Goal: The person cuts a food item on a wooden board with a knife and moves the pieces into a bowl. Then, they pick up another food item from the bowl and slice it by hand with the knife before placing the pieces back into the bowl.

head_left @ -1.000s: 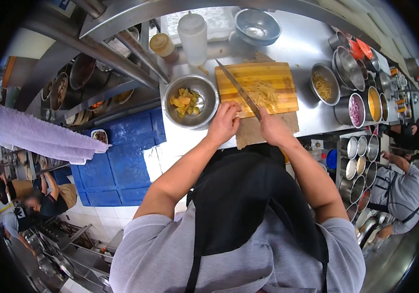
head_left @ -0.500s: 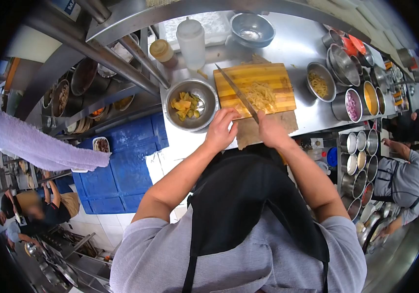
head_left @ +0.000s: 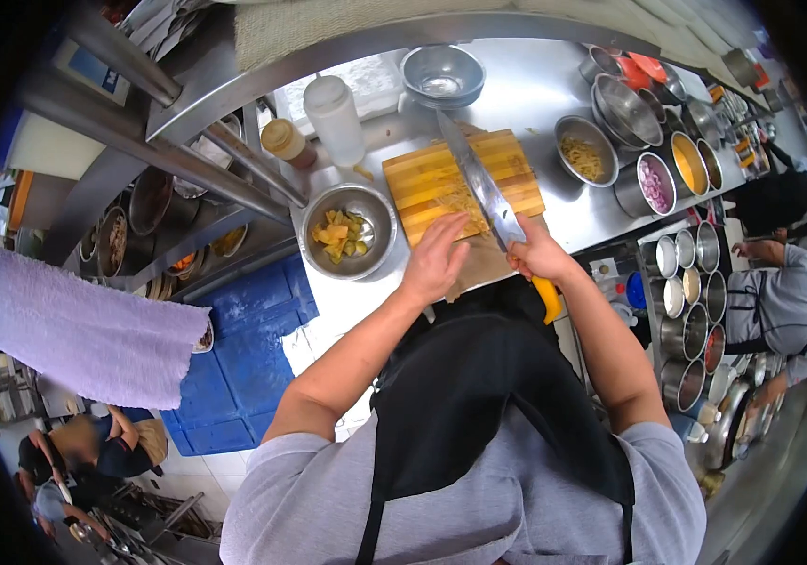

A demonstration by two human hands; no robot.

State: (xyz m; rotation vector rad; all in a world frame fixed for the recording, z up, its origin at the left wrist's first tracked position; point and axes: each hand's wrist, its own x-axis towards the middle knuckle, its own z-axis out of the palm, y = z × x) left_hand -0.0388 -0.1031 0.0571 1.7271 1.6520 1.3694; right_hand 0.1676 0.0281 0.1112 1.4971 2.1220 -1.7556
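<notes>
My right hand (head_left: 537,252) grips a large knife (head_left: 480,179) with a yellow handle. Its broad blade, turned flat side up, slants away over a striped wooden cutting board (head_left: 413,193). My left hand (head_left: 436,262) is at the board's near edge, fingers stretched out and thumb apart, holding nothing visible. Thin yellowish strips of food (head_left: 460,200) lie beside the blade, partly covered by it. Under the board's near side shows a brown cloth (head_left: 483,264). A steel bowl (head_left: 389,231) with orange and green pieces (head_left: 339,235) stands left of the board.
Right of the board is a bowl (head_left: 561,141) of yellow strips, then pots of chopped purple onion (head_left: 654,184) and orange liquid (head_left: 688,165). Behind stand a squeeze bottle (head_left: 335,118), a jar (head_left: 287,143) and an empty bowl (head_left: 443,73). Co-workers are at both sides.
The knife blade has turned to show its flat side, and its yellow handle has come into view. My left hand's fingers have straightened. Fewer strips show on the board.
</notes>
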